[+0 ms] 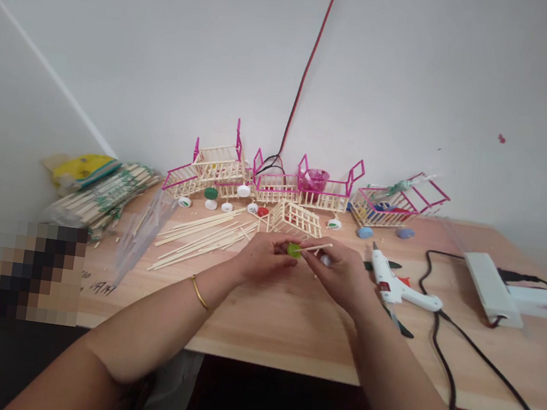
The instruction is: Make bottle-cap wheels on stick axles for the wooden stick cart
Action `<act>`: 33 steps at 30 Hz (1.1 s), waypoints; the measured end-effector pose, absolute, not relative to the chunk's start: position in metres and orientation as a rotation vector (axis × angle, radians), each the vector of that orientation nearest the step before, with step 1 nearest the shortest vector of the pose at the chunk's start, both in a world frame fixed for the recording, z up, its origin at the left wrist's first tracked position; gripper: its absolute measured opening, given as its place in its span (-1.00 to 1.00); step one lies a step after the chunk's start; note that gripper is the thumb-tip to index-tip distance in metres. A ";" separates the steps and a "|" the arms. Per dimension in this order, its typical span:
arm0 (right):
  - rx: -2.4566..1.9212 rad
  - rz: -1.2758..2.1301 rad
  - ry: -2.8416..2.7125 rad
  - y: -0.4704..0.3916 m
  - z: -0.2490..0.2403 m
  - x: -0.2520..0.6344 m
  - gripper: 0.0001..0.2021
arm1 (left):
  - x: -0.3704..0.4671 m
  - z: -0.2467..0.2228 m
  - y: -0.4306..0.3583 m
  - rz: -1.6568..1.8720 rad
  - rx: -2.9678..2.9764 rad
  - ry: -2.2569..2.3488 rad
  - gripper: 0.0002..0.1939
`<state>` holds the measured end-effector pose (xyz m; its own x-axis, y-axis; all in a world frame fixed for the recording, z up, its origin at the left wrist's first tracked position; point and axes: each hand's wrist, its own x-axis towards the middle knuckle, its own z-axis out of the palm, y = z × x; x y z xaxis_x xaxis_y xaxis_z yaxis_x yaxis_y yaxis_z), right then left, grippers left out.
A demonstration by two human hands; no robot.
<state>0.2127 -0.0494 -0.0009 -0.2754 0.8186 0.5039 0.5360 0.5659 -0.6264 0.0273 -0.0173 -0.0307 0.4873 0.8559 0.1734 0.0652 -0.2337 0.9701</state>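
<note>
Above the middle of the table, my left hand (269, 258) pinches a small yellow-green bottle cap (293, 250) between thumb and fingers. My right hand (336, 267) grips a short thin wooden stick (317, 248), whose left end meets the cap; whether it is fixed there I cannot tell. A white round cap (325, 260) shows by the right fingers, partly hidden. Just behind my hands stands a small unpainted stick frame (296, 219). Loose wooden sticks (203, 239) lie fanned out left of my left hand.
Several stick carts (275, 188) with pink edges and bottle-cap wheels line the wall, one holding a pink cup (315, 181). A white glue gun (394, 285) lies right, its black cord (484, 367) trailing near a power strip (492, 287). Bagged sticks (103, 196) lie left.
</note>
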 end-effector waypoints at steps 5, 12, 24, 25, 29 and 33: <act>-1.081 0.416 -1.961 -0.049 -0.002 0.213 -0.87 | 0.027 -0.034 -0.017 0.912 1.624 0.816 -0.56; -1.068 0.399 -1.954 -0.047 -0.004 0.214 -0.89 | 0.028 -0.038 -0.015 0.912 1.539 0.787 -0.54; -1.069 0.403 -1.949 -0.046 -0.004 0.214 -0.89 | 0.028 -0.038 -0.015 0.933 1.569 0.785 -0.60; -1.070 0.404 -1.951 -0.046 -0.004 0.214 -0.89 | 0.028 -0.038 -0.015 0.932 1.570 0.786 -0.60; -1.073 0.402 -1.950 -0.046 -0.005 0.214 -0.88 | 0.028 -0.040 -0.015 0.935 1.566 0.800 -0.60; -1.082 0.396 -1.947 -0.045 -0.006 0.215 -0.89 | 0.029 -0.040 -0.015 0.938 1.538 0.803 -0.58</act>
<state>0.2145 -0.0455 -0.0057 -0.2632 0.8090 0.5256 0.5393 0.5751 -0.6152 0.0292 -0.0153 -0.0395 0.4550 0.8793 0.1409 0.0036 -0.1601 0.9871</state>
